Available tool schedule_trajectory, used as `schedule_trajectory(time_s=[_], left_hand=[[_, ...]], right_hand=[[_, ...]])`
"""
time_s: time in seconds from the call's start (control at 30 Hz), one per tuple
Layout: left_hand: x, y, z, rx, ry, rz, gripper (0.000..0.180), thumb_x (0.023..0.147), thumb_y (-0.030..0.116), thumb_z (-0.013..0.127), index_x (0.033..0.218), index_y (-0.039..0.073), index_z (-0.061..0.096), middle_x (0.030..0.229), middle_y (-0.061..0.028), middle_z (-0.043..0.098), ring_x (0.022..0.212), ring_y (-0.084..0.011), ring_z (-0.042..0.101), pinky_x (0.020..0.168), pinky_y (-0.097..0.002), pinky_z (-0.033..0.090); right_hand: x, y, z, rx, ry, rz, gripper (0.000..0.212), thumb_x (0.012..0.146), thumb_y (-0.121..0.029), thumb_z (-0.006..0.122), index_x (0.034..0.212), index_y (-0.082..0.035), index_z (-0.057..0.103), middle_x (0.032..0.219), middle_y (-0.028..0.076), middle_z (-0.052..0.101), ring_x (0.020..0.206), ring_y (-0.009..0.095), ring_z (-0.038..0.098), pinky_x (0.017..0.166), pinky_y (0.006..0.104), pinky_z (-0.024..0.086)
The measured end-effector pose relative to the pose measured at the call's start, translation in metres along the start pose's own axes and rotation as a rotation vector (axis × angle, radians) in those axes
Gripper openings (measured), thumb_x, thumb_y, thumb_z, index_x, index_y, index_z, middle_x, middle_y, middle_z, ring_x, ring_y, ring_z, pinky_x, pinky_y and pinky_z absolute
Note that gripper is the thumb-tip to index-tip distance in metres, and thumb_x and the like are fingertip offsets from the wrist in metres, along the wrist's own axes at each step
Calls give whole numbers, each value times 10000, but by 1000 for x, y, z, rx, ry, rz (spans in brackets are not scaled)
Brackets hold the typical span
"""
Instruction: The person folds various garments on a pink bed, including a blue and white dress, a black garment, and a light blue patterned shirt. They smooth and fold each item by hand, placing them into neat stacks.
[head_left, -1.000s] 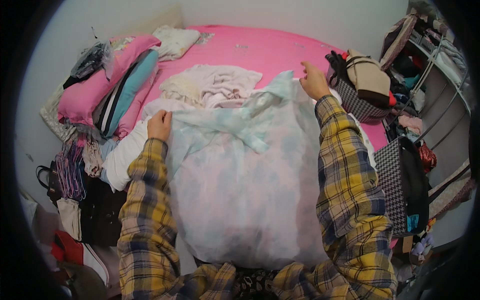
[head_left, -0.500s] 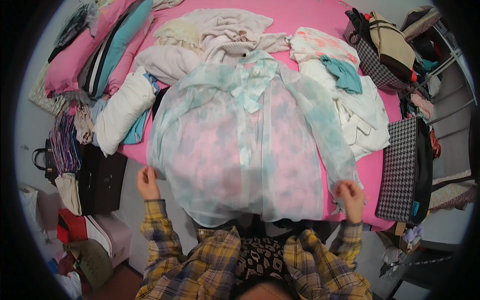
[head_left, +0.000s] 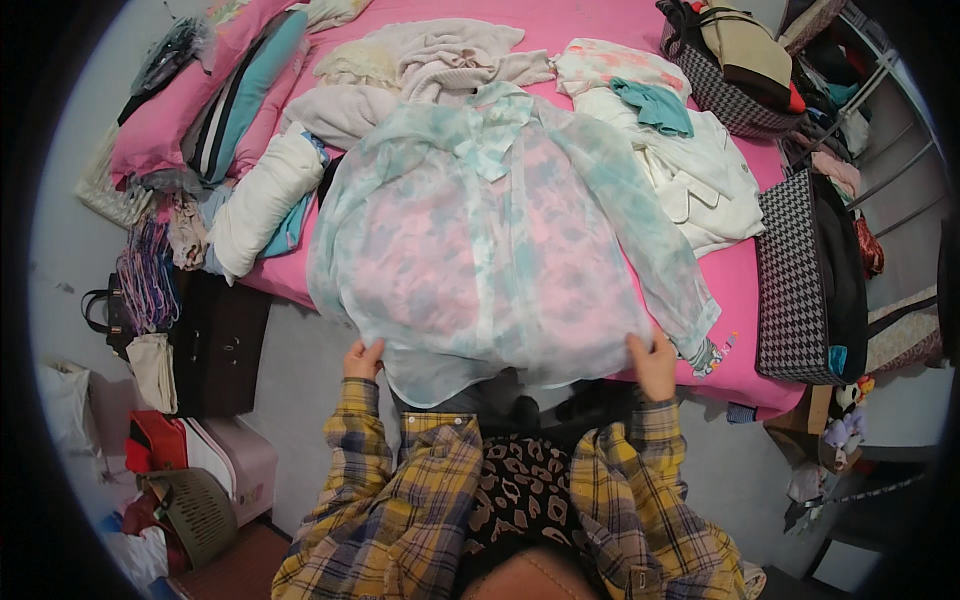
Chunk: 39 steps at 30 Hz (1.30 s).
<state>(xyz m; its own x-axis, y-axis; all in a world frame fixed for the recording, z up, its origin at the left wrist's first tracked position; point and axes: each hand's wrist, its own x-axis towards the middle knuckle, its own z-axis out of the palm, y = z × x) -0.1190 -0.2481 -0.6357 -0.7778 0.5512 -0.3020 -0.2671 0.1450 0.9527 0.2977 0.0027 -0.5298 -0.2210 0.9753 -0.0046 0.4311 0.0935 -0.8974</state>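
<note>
A sheer pale blouse [head_left: 430, 255] with blue-green blotches lies spread on the pink bed [head_left: 700, 378], collar away from me. Its lower hem hangs past the near bed edge. My left hand [head_left: 362, 361] is closed on the hem at the blouse's left side. At the opposite corner my right hand [head_left: 654, 366] pinches the hem between thumb and fingers. The right sleeve slants out beyond that hand, its cuff resting on the bed near a printed patch of the sheet.
Whitish knit clothes [head_left: 430, 65] lie beyond the collar. White garments [head_left: 700, 190] with a teal cloth [head_left: 655, 108] sit to the right, beside a houndstooth storage box [head_left: 790, 275]. On the left are a rolled white garment [head_left: 265, 205], pillows [head_left: 190, 95] and a dark cabinet [head_left: 215, 345].
Both hands have moved inward. My left hand went from the blouse's left side to its hem, and my right hand left the sleeve cuff for the right hem corner.
</note>
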Motion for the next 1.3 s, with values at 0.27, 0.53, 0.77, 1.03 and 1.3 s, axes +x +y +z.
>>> schedule_trajectory(time_s=[0.27,0.53,0.77,1.03,1.3], left_hand=[[9,74,-63,-64,55,58,139,877,167,594,837,56,519,547,-27,489,379,-127,434,374,-289,413],[3,43,-64,106,83,85,160,853,169,608,770,63,521,519,-20,467,362,-108,404,366,-270,388],[14,76,8,133,81,345,89,874,105,570,889,24,601,663,9,540,554,-66,488,510,-221,420],[56,158,147,441,-317,891,179,843,50,562,999,20,644,911,-83,648,826,-181,618,719,-257,486],[166,212,255,1372,-338,1151,453,768,-1,553,1161,224,571,1255,-57,500,936,-273,600,799,-374,493]], right_hand=[[17,19,-60,421,216,62,127,843,-111,617,880,-6,556,770,-6,554,704,64,476,636,210,388],[3,20,-53,-186,343,12,265,746,-153,682,896,29,562,738,95,567,705,198,550,671,306,447],[52,20,-64,-717,528,-316,217,713,-96,649,893,3,581,754,120,587,886,295,533,781,381,430],[73,56,-74,-73,526,-78,108,775,-82,600,834,3,570,717,102,572,637,158,535,625,298,444],[62,44,-42,-438,673,-295,142,804,-58,543,925,17,553,868,156,543,821,314,518,706,392,433]])
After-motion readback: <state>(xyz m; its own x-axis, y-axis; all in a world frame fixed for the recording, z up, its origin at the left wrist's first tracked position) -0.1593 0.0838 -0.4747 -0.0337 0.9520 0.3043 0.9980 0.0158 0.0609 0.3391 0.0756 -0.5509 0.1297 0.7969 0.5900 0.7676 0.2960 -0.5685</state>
